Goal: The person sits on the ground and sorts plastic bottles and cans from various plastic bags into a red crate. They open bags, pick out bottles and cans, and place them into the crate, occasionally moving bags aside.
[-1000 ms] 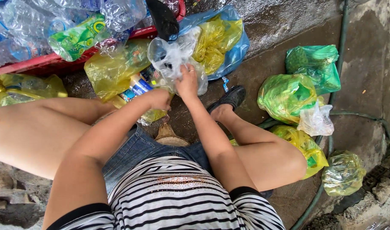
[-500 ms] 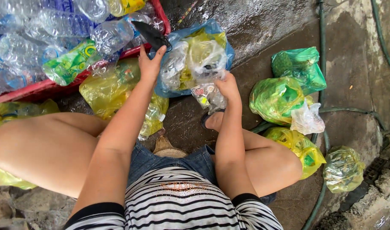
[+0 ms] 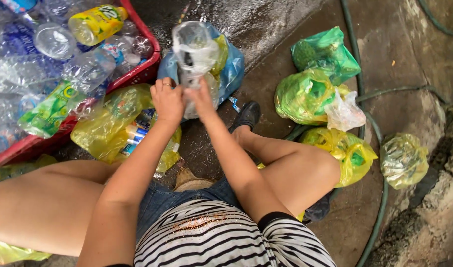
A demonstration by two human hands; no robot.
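Observation:
My left hand (image 3: 167, 101) and my right hand (image 3: 201, 99) both grip a clear crumpled plastic bag (image 3: 194, 54), held upright in front of me. Behind it lies a blue plastic bag (image 3: 231, 71) with yellow stuff inside. A yellow bag (image 3: 108, 123) holding bottles sits just left of my left hand. I am squatting; my knees frame the view and my black shoe (image 3: 247, 114) rests on the wet ground.
A red basket (image 3: 148, 69) at upper left is full of empty clear plastic bottles, one yellow-labelled bottle (image 3: 97, 23) on top. Tied green and yellow bags (image 3: 305, 96) lie at right, another yellow one (image 3: 352, 153) by my knee. A green hose (image 3: 372, 94) runs along the concrete.
Both hands came together and lifted the clear bag upright, away from the blue bag. The view shifted slightly right.

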